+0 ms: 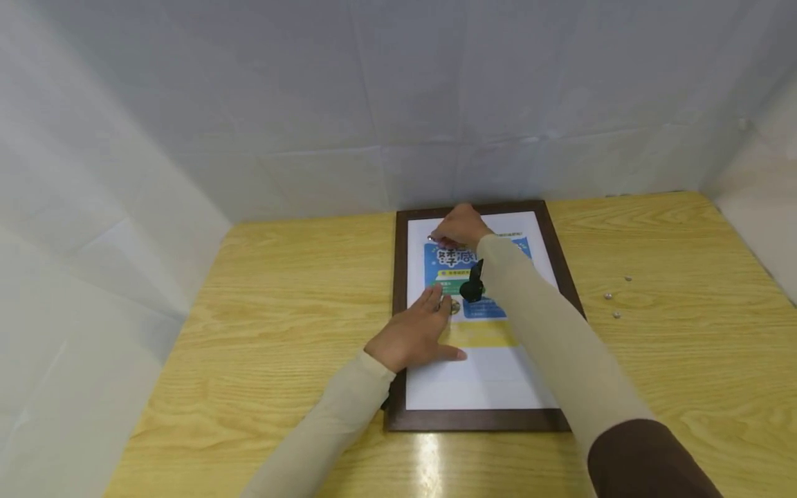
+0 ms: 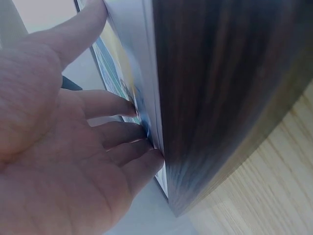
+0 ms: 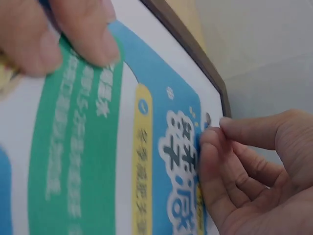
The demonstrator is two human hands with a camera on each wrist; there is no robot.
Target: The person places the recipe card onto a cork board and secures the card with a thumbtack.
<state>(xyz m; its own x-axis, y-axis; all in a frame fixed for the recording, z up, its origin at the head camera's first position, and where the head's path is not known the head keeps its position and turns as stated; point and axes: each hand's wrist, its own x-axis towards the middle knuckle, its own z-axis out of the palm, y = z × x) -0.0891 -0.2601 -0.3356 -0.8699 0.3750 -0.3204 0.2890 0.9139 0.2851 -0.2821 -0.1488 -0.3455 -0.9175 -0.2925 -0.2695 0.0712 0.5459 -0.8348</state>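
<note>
A poster [image 1: 486,377] with blue, green and yellow print lies inside a dark brown wooden frame [image 1: 479,420] on the table. My left hand [image 1: 416,335] rests on the poster's left side, fingers spread and thumb out; in the left wrist view its fingertips [image 2: 155,157] touch the sheet just inside the frame's edge. At the poster's upper left corner is my right hand [image 1: 462,227], fingers curled and thumb against the index finger. It pinches a small silver tack [image 1: 431,238], mostly hidden by the fingertips. The right forearm covers part of the poster's right side.
Several small silver tacks [image 1: 608,296] lie on the wooden table [image 1: 292,297] to the right of the frame. A pale sheet [image 1: 398,104] hangs behind the table, close to the frame's far edge, and others drape both sides.
</note>
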